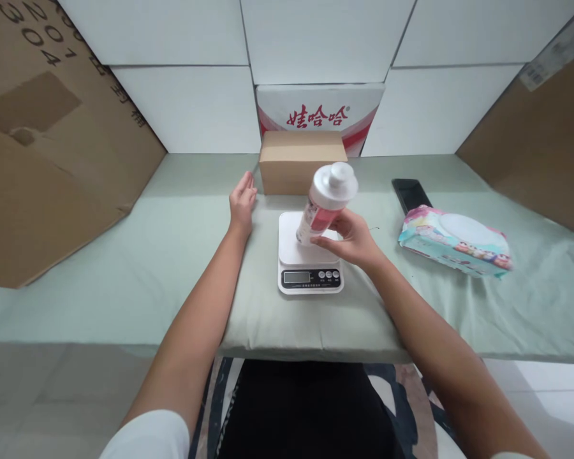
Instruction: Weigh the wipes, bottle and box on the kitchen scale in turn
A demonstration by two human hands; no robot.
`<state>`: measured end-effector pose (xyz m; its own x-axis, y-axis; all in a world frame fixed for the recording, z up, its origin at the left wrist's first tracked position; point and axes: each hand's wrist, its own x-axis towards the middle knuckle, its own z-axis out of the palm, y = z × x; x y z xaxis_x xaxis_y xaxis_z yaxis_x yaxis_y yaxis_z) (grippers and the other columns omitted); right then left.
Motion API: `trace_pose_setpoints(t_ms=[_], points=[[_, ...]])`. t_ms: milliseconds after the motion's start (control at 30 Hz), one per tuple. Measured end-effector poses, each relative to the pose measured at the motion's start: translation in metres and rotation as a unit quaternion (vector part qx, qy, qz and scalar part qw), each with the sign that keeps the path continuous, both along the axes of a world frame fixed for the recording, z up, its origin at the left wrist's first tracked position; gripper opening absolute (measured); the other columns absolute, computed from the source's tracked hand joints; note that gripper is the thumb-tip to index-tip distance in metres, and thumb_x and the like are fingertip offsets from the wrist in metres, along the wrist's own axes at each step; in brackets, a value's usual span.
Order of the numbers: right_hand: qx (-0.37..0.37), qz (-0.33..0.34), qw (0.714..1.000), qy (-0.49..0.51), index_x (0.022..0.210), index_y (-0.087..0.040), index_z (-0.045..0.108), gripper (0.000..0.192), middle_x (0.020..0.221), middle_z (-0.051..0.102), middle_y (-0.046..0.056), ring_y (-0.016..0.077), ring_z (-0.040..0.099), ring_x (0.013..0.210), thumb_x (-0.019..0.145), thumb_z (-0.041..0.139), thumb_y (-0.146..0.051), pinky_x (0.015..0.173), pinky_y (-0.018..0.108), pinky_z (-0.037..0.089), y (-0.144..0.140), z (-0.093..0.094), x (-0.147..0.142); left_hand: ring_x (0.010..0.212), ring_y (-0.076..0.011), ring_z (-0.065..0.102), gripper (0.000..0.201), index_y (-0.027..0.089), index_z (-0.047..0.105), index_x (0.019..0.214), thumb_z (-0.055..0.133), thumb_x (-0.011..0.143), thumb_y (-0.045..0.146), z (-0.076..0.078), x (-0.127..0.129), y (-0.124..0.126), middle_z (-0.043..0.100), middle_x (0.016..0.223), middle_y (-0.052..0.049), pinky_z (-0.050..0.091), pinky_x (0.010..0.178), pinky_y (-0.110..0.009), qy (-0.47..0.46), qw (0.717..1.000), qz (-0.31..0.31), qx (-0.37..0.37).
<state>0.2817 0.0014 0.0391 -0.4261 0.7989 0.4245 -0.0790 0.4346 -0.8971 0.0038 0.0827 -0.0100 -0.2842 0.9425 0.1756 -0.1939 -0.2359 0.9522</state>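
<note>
The right hand (pixel 351 239) is gripping a white bottle (pixel 326 201) with a pink label and a wide white cap, fingers wrapped round its lower half. The bottle is tilting to the right over the platform of a small white kitchen scale (pixel 309 255); whether its base is touching the platform is hard to tell. The left hand (pixel 242 203) is lying open and empty on the pale green table cover (pixel 172 255), left of the scale. Behind the scale a brown cardboard box (pixel 302 160) is sitting. To the right, a black phone (pixel 410 193) and a pack of wet wipes (pixel 454 241) are lying on the cover.
</note>
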Motion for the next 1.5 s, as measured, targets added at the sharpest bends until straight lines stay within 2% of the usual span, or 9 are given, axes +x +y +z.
trace_pose_setpoints(t_ms=[167, 467, 567, 633, 700, 833, 967, 1167, 1500], points=[[-0.012, 0.005, 1.0, -0.024, 0.126, -0.026, 0.072, 0.057, 0.123, 0.08, 0.007, 0.0277, 0.077, 0.119, 0.077, 0.094, -0.042, 0.111, 0.045, 0.063, 0.002, -0.006, 0.002, 0.166, -0.0282, 0.031, 0.077, 0.02, 0.055, 0.158, 0.067, 0.083, 0.032, 0.001, 0.001, 0.0, 0.045, 0.173, -0.007, 0.035, 0.135, -0.039, 0.0, 1.0, -0.002, 0.001], [-0.018, 0.008, 0.999, -0.038, 0.127, -0.025, 0.07, 0.056, 0.127, 0.079, 0.009, 0.0286, 0.075, 0.122, 0.08, 0.091, -0.048, 0.113, 0.046, 0.061, 0.002, -0.012, -0.004, 0.166, -0.0264, 0.032, 0.074, 0.027, 0.057, 0.156, 0.066, 0.083, 0.033, 0.0, 0.0, 0.002, 0.049, 0.171, -0.002, 0.034, 0.135, -0.039, -0.006, 1.0, -0.002, -0.001], [-0.01, 0.003, 0.999, -0.037, 0.135, -0.028, 0.066, 0.066, 0.136, 0.075, 0.01, 0.0295, 0.073, 0.127, 0.078, 0.091, -0.052, 0.115, 0.046, 0.059, 0.005, -0.014, -0.005, 0.166, -0.0261, 0.031, 0.075, 0.028, 0.056, 0.157, 0.066, 0.083, 0.032, 0.0, 0.0, 0.002, 0.049, 0.17, -0.001, 0.034, 0.135, -0.04, -0.006, 1.0, -0.004, -0.001], [0.006, -0.038, 0.999, -0.007, 0.144, -0.033, 0.06, 0.08, 0.146, 0.07, 0.009, 0.0303, 0.069, 0.132, 0.076, 0.088, -0.064, 0.115, 0.048, 0.058, 0.012, -0.014, 0.002, 0.166, -0.0265, 0.031, 0.078, 0.025, 0.056, 0.158, 0.066, 0.081, 0.031, 0.0, 0.0, 0.001, 0.047, 0.172, -0.004, 0.034, 0.135, -0.039, -0.008, 1.0, 0.002, 0.0], [0.025, -0.138, 0.989, 0.049, 0.149, -0.038, 0.053, 0.081, 0.15, 0.065, 0.008, 0.0302, 0.068, 0.134, 0.081, 0.074, -0.077, 0.112, 0.051, 0.058, 0.024, -0.013, 0.017, 0.165, -0.0261, 0.034, 0.079, 0.021, 0.055, 0.158, 0.066, 0.079, 0.029, 0.001, 0.0, 0.001, 0.045, 0.173, -0.007, 0.036, 0.133, -0.037, -0.014, 1.0, 0.01, -0.002], [-0.013, -0.365, 0.917, 0.159, 0.128, -0.034, 0.059, 0.047, 0.126, 0.071, 0.006, 0.0235, 0.075, 0.111, 0.096, 0.047, -0.066, 0.094, 0.047, 0.062, 0.053, -0.021, 0.058, 0.165, -0.0257, 0.035, 0.082, 0.019, 0.055, 0.158, 0.065, 0.078, 0.028, 0.002, 0.0, 0.001, 0.045, 0.172, -0.007, 0.037, 0.132, -0.036, -0.02, 1.0, 0.012, -0.007], [-0.172, -0.424, 0.847, 0.27, 0.093, -0.027, 0.056, 0.02, 0.086, 0.065, -0.001, 0.0136, 0.067, 0.071, 0.085, 0.057, -0.045, 0.068, 0.03, 0.057, 0.072, -0.037, 0.077, 0.165, -0.0252, 0.034, 0.082, 0.026, 0.055, 0.158, 0.066, 0.077, 0.03, 0.001, 0.001, 0.002, 0.046, 0.172, -0.002, 0.036, 0.133, -0.037, -0.022, 1.0, 0.007, -0.009], [-0.238, -0.406, 0.839, 0.273, 0.081, -0.025, 0.051, 0.018, 0.067, 0.057, -0.007, 0.009, 0.056, 0.053, 0.077, 0.066, -0.034, 0.052, 0.022, 0.049, 0.073, -0.045, 0.065, 0.166, -0.0315, 0.03, 0.085, 0.017, 0.052, 0.16, 0.071, 0.081, 0.039, -0.001, 0.0, 0.002, 0.044, 0.173, -0.011, 0.034, 0.135, -0.039, -0.013, 1.0, 0.005, 0.001], [-0.226, -0.413, 0.844, 0.256, 0.077, -0.023, 0.056, 0.007, 0.063, 0.059, -0.007, 0.0076, 0.055, 0.05, 0.081, 0.063, -0.022, 0.049, 0.018, 0.047, 0.065, -0.035, 0.055, 0.165, -0.0245, 0.035, 0.078, 0.028, 0.057, 0.157, 0.066, 0.079, 0.03, 0.001, 0.0, 0.001, 0.049, 0.17, -0.001, 0.036, 0.133, -0.037, -0.023, 1.0, 0.002, -0.01]])
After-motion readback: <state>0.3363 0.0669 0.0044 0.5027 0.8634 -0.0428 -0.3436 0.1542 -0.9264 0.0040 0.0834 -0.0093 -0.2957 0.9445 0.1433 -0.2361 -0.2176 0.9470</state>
